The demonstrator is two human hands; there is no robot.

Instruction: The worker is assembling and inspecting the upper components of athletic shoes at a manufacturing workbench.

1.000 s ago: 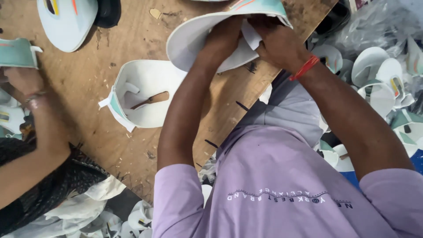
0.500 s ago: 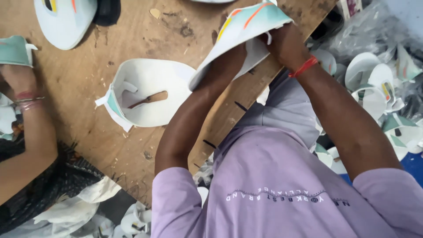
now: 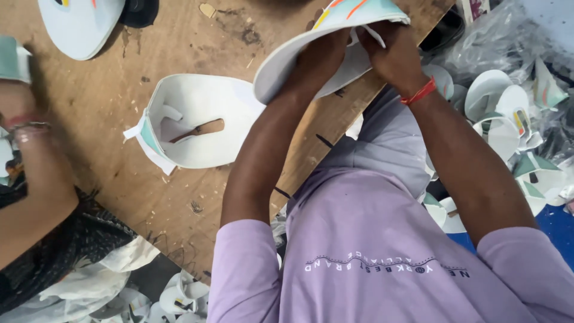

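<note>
Both my hands hold a curved white foam sheet (image 3: 276,70) above the far edge of the wooden table (image 3: 107,90). Its upper face is teal with orange and yellow stripes. My left hand (image 3: 323,57) grips it from beneath, near the middle. At the sheet's right end, my right hand (image 3: 391,54), with a red thread on its wrist, pinches a white flap. A similar white cut-out piece (image 3: 230,104) with a teal edge lies on the table just left of my left forearm.
A co-worker's forearm (image 3: 33,179) with a bracelet rests at the left, holding a teal piece (image 3: 13,58). Another white sheet (image 3: 78,27) lies at the top left. Heaps of white and teal pieces (image 3: 505,116) fill the right side, with more scraps below the table.
The sheet has been tipped up and turned, so its teal striped face now shows. My hands stayed on it and shifted slightly right. The co-worker's arm drew back to the left.
</note>
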